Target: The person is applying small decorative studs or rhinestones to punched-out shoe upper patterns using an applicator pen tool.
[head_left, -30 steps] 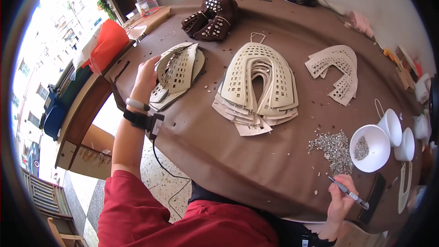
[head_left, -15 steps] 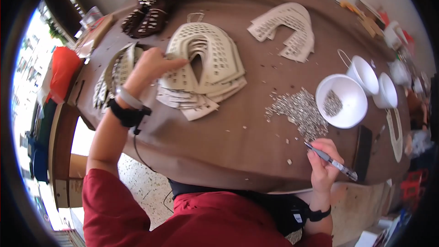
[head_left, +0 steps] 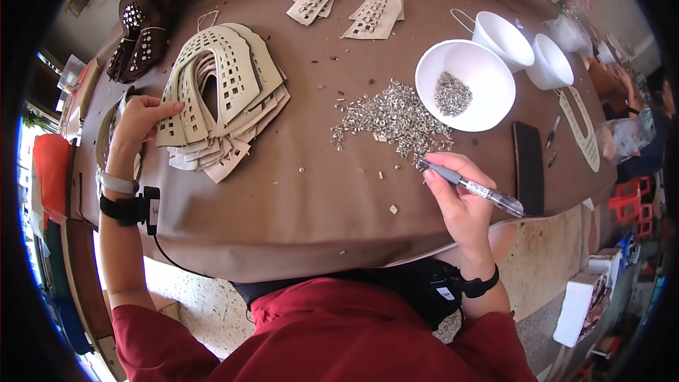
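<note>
To the left on the table lies a stack of beige U-shaped perforated shoe uppers [head_left: 239,88]. My left hand [head_left: 138,124] pinches the left end of the top upper, thumb above and fingers partly hidden at its edge. In my right hand [head_left: 463,205] is a pen [head_left: 488,194], held between thumb and fingers with its tip pointing up and left. That tip is at the near edge of a loose pile of small silvery metal pieces [head_left: 392,120]. Beside the pile, a white bowl [head_left: 495,92] holds more of these pieces.
Two other white bowls [head_left: 503,39] stand behind the first. Farther back lie more perforated uppers [head_left: 375,21]. A dark studded bundle [head_left: 141,35] sits at the far left. Right of my pen hand is a black flat object [head_left: 527,163]. Small scraps [head_left: 393,209] dot the brown tabletop [head_left: 304,219].
The view has shifted to the right. My left hand has gone from reaching over the stack's left side to pinching the top upper's end. The pen is nearer the metal pile.
</note>
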